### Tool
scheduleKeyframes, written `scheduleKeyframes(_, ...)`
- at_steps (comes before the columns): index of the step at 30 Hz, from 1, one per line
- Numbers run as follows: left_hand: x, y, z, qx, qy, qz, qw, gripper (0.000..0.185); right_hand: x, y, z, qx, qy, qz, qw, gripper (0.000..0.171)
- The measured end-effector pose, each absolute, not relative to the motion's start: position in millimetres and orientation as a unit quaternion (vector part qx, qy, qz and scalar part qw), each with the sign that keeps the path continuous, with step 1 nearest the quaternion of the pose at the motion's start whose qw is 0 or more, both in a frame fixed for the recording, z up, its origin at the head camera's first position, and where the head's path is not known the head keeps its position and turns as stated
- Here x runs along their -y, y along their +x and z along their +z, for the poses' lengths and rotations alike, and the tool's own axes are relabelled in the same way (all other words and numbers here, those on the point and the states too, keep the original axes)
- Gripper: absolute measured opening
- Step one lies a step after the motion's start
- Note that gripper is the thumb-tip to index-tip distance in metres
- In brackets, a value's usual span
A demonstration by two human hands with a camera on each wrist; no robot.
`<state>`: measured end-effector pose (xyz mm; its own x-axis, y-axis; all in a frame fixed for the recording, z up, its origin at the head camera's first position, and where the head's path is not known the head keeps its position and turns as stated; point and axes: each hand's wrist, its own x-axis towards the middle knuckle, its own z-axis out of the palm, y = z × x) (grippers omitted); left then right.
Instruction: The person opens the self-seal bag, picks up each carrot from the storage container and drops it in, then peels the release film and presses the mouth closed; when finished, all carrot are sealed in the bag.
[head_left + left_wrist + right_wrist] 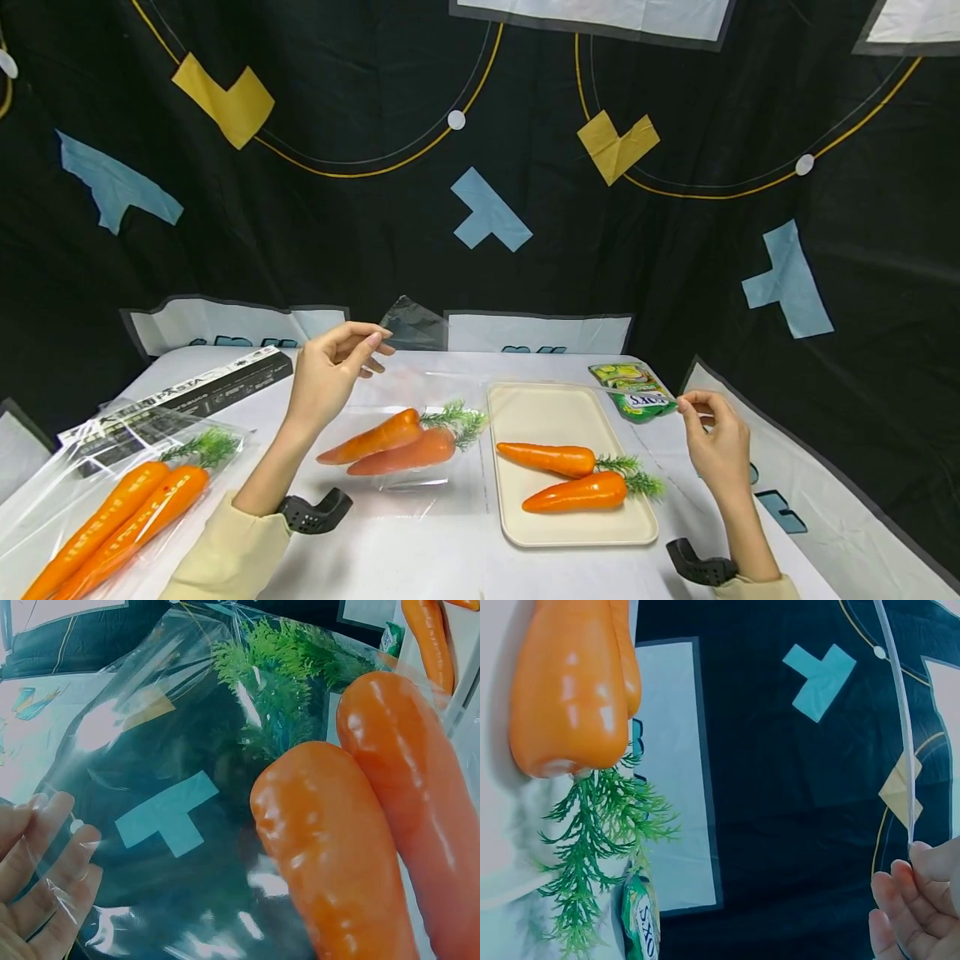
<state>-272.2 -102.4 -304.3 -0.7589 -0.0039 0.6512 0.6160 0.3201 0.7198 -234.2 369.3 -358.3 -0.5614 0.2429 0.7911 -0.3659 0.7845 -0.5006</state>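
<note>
My left hand (pixel 333 367) is raised over the table's left half, thumb and fingers pinching an edge of clear plastic film (pixel 415 327). In the left wrist view the film spreads in front of two carrots (pixel 330 847) with green tops. These carrots lie mid-table, overlapped by the clear sheet. At the right, my right hand (pixel 716 437) pinches a gathered end of film, drawn into a thin strip (pixel 901 697) in the right wrist view. Between the hands, two more carrots (pixel 557 458) lie on a cream tray (pixel 540 400), below the stretched strip.
A green snack packet (pixel 637 392) lies behind the tray's right corner. At the left are a long black-and-white box (pixel 225 387) and two carrots (pixel 123 508) covered in clear film. A black curtain (pixel 375 250) hangs behind the white table.
</note>
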Motion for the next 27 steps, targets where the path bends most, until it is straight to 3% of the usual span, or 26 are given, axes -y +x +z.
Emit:
scheduleKeyframes(6, 110, -269, -301, 0.767, -0.179, -0.539, 0.3, 0.02, -374, -233, -362, 0.819, 0.006, 0.332, 0.468, 0.008)
scheduleKeyframes(11, 110, -266, -298, 0.783, -0.185, -0.518, 0.292, 0.02, -374, -232, -363, 0.833, -0.006, 0.328, 0.446, 0.011)
scheduleKeyframes(27, 107, -268, -301, 0.787, -0.201, -0.511, 0.281, 0.018, -389, -226, -362, 0.828, -0.087, 0.317, 0.454, 0.014)
